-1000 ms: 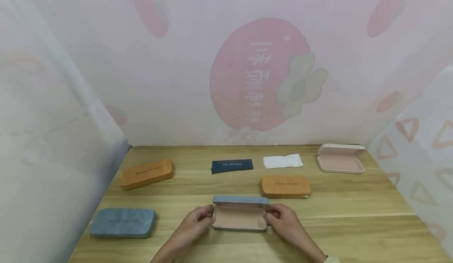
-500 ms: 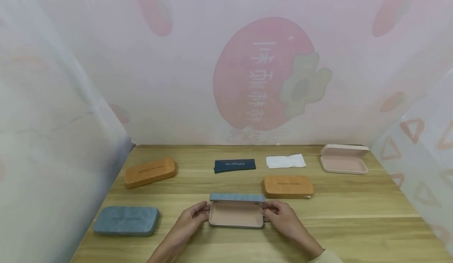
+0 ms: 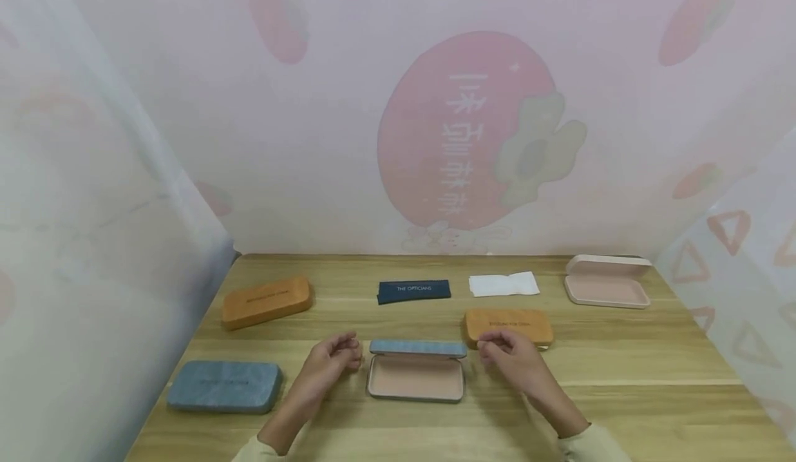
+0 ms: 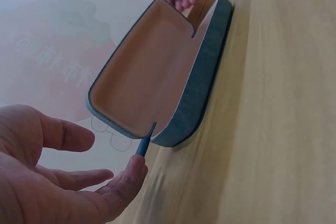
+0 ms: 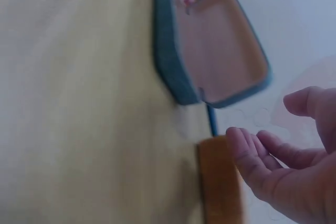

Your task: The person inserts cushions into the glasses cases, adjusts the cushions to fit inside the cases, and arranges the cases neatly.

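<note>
A blue-grey glasses case (image 3: 416, 378) stands with its lid up on the table, its pale pink lining facing me. My left hand (image 3: 327, 365) is just off its left end, holding nothing. In the left wrist view the left hand's fingers (image 4: 68, 135) are parted and relaxed near the case's corner. Off the right end is my right hand (image 3: 511, 358), also holding nothing, and it overlaps an orange glasses case (image 3: 505, 322) in the head view. The right wrist view has the right hand's fingers (image 5: 252, 153) loosely bent, apart from the blue-grey case.
A closed blue-grey case (image 3: 224, 386) lies at the front left, with another orange case (image 3: 267, 302) behind it. Toward the back are a dark blue cloth (image 3: 413, 291) lettered THE OPTICIANS, a white cloth (image 3: 504, 284) and an open pink case (image 3: 607, 289). Printed sheets wall the table.
Both hands have let go of the blue-grey case's ends and moved outward and slightly up. The case stays in place with its lid up.
</note>
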Motion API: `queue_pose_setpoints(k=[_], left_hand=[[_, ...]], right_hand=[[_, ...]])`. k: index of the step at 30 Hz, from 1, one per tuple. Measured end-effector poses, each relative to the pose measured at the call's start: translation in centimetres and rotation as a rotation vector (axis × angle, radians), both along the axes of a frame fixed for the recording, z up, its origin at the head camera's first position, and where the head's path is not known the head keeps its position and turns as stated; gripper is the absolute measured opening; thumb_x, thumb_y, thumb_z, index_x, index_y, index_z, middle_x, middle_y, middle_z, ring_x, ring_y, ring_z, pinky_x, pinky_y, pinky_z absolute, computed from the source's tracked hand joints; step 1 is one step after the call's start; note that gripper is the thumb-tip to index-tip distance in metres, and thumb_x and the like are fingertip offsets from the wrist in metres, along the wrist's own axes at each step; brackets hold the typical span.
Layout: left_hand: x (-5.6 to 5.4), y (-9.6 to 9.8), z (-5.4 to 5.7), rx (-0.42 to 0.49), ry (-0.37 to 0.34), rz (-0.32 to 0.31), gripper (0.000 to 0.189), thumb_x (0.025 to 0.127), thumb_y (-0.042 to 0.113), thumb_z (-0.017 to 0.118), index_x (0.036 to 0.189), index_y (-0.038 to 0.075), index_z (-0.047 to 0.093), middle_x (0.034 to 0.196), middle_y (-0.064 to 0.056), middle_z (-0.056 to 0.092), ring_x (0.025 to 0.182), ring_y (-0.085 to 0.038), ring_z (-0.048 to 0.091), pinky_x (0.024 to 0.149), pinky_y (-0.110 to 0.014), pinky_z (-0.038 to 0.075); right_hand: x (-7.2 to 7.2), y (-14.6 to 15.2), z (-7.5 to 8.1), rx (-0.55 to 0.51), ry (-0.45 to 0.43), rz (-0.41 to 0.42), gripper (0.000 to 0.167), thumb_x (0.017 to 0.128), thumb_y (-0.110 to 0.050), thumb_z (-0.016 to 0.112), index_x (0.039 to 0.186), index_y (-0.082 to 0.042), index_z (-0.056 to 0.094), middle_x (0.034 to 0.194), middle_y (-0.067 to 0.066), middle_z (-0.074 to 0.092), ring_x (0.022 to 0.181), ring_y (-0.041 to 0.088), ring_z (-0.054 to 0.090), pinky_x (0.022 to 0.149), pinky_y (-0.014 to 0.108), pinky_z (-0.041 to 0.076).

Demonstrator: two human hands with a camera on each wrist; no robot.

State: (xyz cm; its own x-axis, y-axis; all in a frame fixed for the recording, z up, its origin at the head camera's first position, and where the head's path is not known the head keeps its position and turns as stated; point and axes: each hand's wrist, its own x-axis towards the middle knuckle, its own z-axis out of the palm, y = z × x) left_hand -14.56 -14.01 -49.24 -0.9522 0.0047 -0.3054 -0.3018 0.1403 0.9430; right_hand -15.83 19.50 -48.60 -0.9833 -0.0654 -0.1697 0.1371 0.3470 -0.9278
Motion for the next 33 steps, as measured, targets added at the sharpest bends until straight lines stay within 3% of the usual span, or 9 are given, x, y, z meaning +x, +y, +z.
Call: queue_pose_setpoints(k=[6,11,17,26,33], left_hand=[[-1.9,0.1,0.0,-0.003,0.035,0.005,0.049,0.1,0.005,0.054,0.145,-0.011,0.044,0.136,-0.029,0.052,0.113,-0.031,0.065,0.097,-0.041,0.056],[-3.8,0.2,0.3,-0.057,0.042,0.002,0.046,0.102,0.005,0.049,0.145,-0.01,0.044,0.137,-0.03,0.052,0.117,-0.036,0.063,0.097,-0.04,0.056],[-6.3,0.4,0.4,-0.128,0.053,-0.017,0.046,0.102,0.008,0.047,0.146,-0.009,0.044,0.133,-0.028,0.056,0.109,-0.031,0.064,0.093,-0.04,0.057],[-9.4,0.7,0.5,-0.192,0.036,-0.048,0.052,0.1,0.009,0.051,0.147,-0.009,0.042,0.129,-0.026,0.059,0.099,-0.027,0.066,0.09,-0.041,0.058],[-10.9,1.6,0.7,-0.213,0.026,-0.088,0.051,0.103,0.012,0.049,0.149,-0.008,0.04,0.129,-0.026,0.06,0.101,-0.031,0.067,0.089,-0.042,0.058]], right_hand=[[-2.3,0.2,1.5,-0.038,0.024,-0.033,0.027,0.101,-0.011,0.057,0.122,0.006,0.063,0.114,0.021,0.069,0.096,0.023,0.07,0.086,0.033,0.06],[-4.6,-0.3,2.4,-0.013,0.021,-0.035,0.03,0.102,-0.018,0.058,0.122,0.003,0.064,0.115,0.02,0.069,0.094,0.019,0.07,0.086,0.034,0.061],[-7.8,-1.0,3.0,-0.016,0.02,-0.016,0.033,0.102,-0.021,0.059,0.122,0.005,0.064,0.114,0.021,0.068,0.101,0.029,0.071,0.087,0.035,0.061],[-12.0,-2.1,2.4,0.068,-0.073,0.016,0.039,0.102,-0.028,0.059,0.126,0.002,0.062,0.127,0.025,0.063,0.114,0.036,0.067,0.098,0.044,0.056],[-13.6,-3.4,1.9,0.112,-0.084,0.031,0.035,0.1,-0.025,0.063,0.117,0.006,0.062,0.123,0.027,0.063,0.109,0.036,0.068,0.095,0.044,0.058]])
